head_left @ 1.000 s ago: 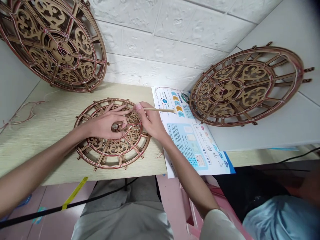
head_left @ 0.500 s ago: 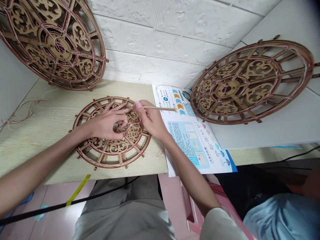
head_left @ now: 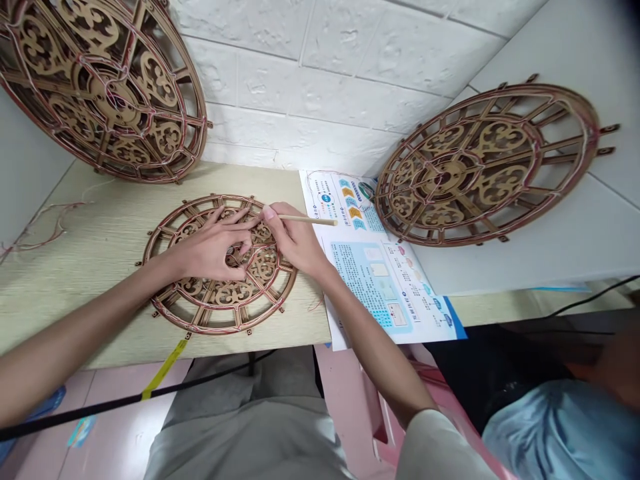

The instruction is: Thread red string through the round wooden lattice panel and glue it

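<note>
We've got a disc [head_left: 233, 293] lying flat on the table [head_left: 100, 250], near its front edge, with red wires [head_left: 210, 329] running along its rings. Left hand [head_left: 213, 250] rests over its upper left part: fingers spread, thumb and index curled around the hub with a gap between their tips; can't tell if the other fingertips press a wire. Right hand [head_left: 296, 240] sits at the disc's upper right rim, gripping a stick [head_left: 315, 219] between thumb and fingers; its far end points right over the sheets [head_left: 370, 283], near end hidden at the fingertips, close to the left hand's extended fingers. We log two more discs, both tilted up: left disc [head_left: 117, 100] before the white wall [head_left: 270, 87], right disc [head_left: 445, 177] beyond the sheets. Loose wires [head_left: 63, 208] lie at table left. Yellow tape [head_left: 167, 367] sticks up from a black cable [head_left: 100, 409] below the table edge.
</note>
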The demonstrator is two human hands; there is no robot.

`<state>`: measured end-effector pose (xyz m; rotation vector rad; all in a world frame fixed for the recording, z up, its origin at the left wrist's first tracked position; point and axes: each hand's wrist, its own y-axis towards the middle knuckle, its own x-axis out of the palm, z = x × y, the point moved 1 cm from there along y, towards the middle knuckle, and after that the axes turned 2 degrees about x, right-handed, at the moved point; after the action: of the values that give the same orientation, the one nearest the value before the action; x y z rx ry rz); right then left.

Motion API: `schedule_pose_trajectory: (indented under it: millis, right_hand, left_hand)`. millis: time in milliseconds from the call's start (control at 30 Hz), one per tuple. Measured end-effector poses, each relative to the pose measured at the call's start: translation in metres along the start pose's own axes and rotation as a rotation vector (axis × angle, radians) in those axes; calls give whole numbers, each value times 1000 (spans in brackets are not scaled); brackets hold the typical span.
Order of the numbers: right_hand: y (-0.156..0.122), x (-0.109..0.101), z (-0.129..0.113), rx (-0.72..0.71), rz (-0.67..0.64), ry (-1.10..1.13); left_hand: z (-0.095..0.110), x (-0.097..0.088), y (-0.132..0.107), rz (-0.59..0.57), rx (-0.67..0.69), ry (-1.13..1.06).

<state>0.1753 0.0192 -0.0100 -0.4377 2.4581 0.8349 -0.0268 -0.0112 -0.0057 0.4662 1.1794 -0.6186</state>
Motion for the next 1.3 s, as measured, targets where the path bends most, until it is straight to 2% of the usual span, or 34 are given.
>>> schedule_pose_trajectory:
  millis: [267, 667, 933, 1000, 1100, 1233, 1300]
  right_hand:
    - [2, -1, 3, 54, -11, -25]
    - [1, -2, -1, -13, -5, -29]
    - [1, -8, 1, -16, 130, -100]
    - [2, -9, 3, -11, 174, -86]
    - [3, -10, 7, 25, 232, -60]
    - [4, -12, 10, 93, 258, -37]
    - [5, -16, 7, 142, 193, 40]
  left_hand:
    - [-7, -5, -3, -81, 57, -32]
    - [-4, -2, -4, -24, 79, 7]
    - [-12, -10, -7, 15, 205, 21]
    - [-15, -11, -10, 41, 123, 94]
    - [-15, -8, -14, 68, -112, 214]
    - [-3, -3, -17, -4, -365, 303]
    - [1, -3, -15, -51, -437, 284]
